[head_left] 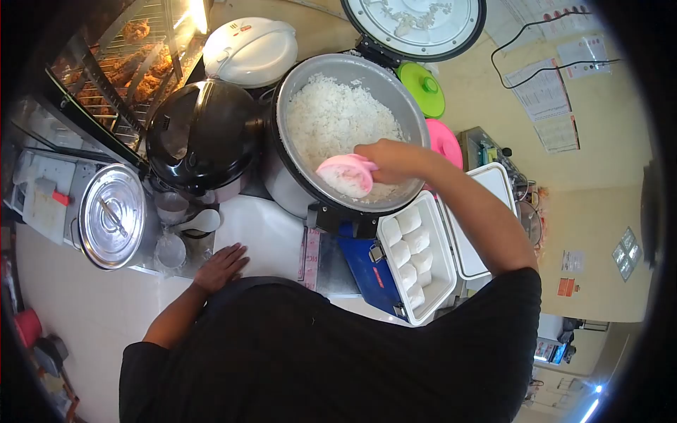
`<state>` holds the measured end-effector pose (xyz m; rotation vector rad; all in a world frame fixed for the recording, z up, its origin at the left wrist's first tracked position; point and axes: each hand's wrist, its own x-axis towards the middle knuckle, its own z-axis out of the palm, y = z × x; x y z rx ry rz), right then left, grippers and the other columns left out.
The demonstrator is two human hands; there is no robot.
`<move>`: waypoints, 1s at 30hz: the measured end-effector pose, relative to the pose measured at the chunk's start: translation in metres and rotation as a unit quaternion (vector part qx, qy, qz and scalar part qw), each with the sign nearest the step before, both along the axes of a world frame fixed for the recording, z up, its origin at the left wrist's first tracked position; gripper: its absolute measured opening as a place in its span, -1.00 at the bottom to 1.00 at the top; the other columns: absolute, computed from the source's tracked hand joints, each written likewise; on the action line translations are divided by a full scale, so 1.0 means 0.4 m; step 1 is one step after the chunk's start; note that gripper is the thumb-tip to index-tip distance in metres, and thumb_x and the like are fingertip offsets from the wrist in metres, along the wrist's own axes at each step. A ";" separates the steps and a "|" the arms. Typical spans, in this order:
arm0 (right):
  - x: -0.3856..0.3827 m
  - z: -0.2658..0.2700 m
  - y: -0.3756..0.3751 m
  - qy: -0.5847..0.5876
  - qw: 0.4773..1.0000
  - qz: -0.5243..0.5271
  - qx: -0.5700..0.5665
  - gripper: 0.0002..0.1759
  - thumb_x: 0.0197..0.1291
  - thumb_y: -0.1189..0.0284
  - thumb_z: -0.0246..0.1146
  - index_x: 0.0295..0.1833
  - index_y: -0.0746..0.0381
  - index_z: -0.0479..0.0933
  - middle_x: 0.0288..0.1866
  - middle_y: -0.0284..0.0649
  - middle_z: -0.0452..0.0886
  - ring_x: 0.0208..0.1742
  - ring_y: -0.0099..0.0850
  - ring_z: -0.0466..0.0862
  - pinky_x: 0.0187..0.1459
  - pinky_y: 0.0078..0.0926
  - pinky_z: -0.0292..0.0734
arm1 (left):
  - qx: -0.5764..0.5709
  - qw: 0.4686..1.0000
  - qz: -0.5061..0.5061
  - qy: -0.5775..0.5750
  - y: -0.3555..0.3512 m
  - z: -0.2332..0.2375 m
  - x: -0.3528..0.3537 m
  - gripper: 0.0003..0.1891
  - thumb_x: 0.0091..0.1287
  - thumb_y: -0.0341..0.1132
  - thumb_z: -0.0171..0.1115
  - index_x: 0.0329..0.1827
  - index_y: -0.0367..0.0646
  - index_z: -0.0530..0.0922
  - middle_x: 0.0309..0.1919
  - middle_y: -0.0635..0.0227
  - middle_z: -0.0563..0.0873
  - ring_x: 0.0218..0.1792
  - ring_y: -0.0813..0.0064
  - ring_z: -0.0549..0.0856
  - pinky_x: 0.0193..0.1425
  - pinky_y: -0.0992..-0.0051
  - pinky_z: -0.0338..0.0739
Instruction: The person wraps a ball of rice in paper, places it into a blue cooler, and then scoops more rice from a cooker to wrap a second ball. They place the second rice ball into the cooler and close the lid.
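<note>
Inside the large open cooker [283, 106], white rice [337, 116] fills much of the pot. My right hand [391, 161] grips a pink scoop [369, 168] heaped with rice, held over the pot's near side. On the counter below the cooker lies a white paper sheet [261, 233]. My left hand [224, 268] rests flat at the sheet's lower left edge with its fingers spread, holding nothing. To the right, an open blue and white cooler box [374, 278] holds several white wrapped bundles [410, 250].
A black cooker [201, 137] and a white lidded one [250, 53] stand left of the open pot, near a lit food warmer [134, 63]. A lidded metal pot [111, 215] is far left, with plastic cups [170, 250] beside it. The raised cooker lid [416, 25] is behind.
</note>
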<state>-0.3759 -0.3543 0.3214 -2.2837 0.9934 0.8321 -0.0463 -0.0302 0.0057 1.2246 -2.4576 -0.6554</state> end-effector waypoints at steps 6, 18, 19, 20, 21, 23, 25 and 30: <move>-0.055 -0.023 -0.066 -0.062 0.973 -0.092 -0.200 -0.43 0.31 0.45 0.27 0.42 0.15 0.34 0.02 0.12 0.70 -0.04 0.15 0.73 -0.03 0.05 0.60 | -0.004 1.000 0.000 -0.007 -0.003 0.009 -0.003 -0.49 0.41 -0.17 0.26 0.41 -0.06 0.50 0.54 0.20 0.41 0.58 0.15 0.34 0.62 0.12 0.29; -0.061 -0.084 -0.010 0.063 0.988 -0.022 -0.142 -0.62 0.27 0.41 0.22 0.19 0.23 0.57 -0.09 0.13 0.74 -0.03 0.12 0.74 0.02 0.00 0.64 | 0.001 1.000 -0.011 0.004 -0.004 0.000 0.001 -0.45 0.36 -0.22 0.31 0.42 -0.07 0.49 0.54 0.17 0.39 0.59 0.12 0.33 0.63 0.11 0.29; -0.044 -0.106 0.005 0.080 0.992 0.008 -0.097 -0.65 0.25 0.42 0.21 0.14 0.18 0.63 -0.10 0.09 0.76 -0.04 0.11 0.75 0.01 -0.04 0.65 | 0.000 1.000 -0.011 0.006 -0.006 0.002 0.000 -0.45 0.36 -0.22 0.31 0.42 -0.07 0.49 0.54 0.17 0.39 0.59 0.11 0.33 0.63 0.11 0.29; -0.025 -0.121 0.018 0.055 0.994 -0.010 -0.090 -0.69 0.24 0.43 0.21 0.08 0.22 0.64 -0.11 0.11 0.75 -0.04 0.10 0.75 0.02 -0.05 0.65 | 0.000 1.000 -0.011 0.008 -0.006 0.003 0.000 -0.45 0.36 -0.22 0.31 0.42 -0.07 0.49 0.54 0.16 0.39 0.59 0.11 0.33 0.63 0.11 0.28; 0.001 -0.135 0.036 0.030 0.996 -0.028 -0.081 -0.72 0.24 0.43 0.21 0.03 0.25 0.65 -0.13 0.14 0.75 -0.04 0.10 0.75 0.02 -0.05 0.65 | 0.001 1.000 -0.010 0.010 -0.004 0.004 0.000 -0.45 0.36 -0.23 0.31 0.42 -0.07 0.49 0.54 0.15 0.40 0.58 0.10 0.33 0.63 0.11 0.28; 0.032 -0.144 0.050 -0.005 0.995 -0.046 -0.083 -0.71 0.23 0.41 0.22 0.01 0.32 0.63 -0.13 0.19 0.74 -0.05 0.12 0.75 0.01 -0.02 0.64 | -0.003 1.000 -0.009 0.010 -0.005 0.006 -0.002 -0.45 0.37 -0.22 0.29 0.43 -0.06 0.47 0.55 0.16 0.39 0.58 0.10 0.33 0.63 0.11 0.28; 0.059 -0.124 0.061 -0.028 0.993 -0.050 -0.102 -0.61 0.24 0.35 0.24 0.09 0.37 0.55 -0.12 0.26 0.71 -0.07 0.19 0.74 -0.01 0.04 0.63 | 0.000 1.000 -0.010 0.005 -0.001 0.007 0.001 -0.45 0.38 -0.22 0.28 0.45 -0.06 0.46 0.55 0.16 0.39 0.58 0.10 0.33 0.63 0.11 0.28; 0.041 -0.016 0.086 -0.040 0.993 -0.050 -0.094 -0.63 0.26 0.37 0.24 0.10 0.36 0.53 -0.14 0.29 0.70 -0.09 0.22 0.73 -0.03 0.06 0.62 | 0.001 1.000 -0.009 -0.021 -0.003 0.005 -0.001 -0.45 0.40 -0.21 0.25 0.46 -0.04 0.45 0.56 0.18 0.38 0.58 0.13 0.34 0.63 0.12 0.29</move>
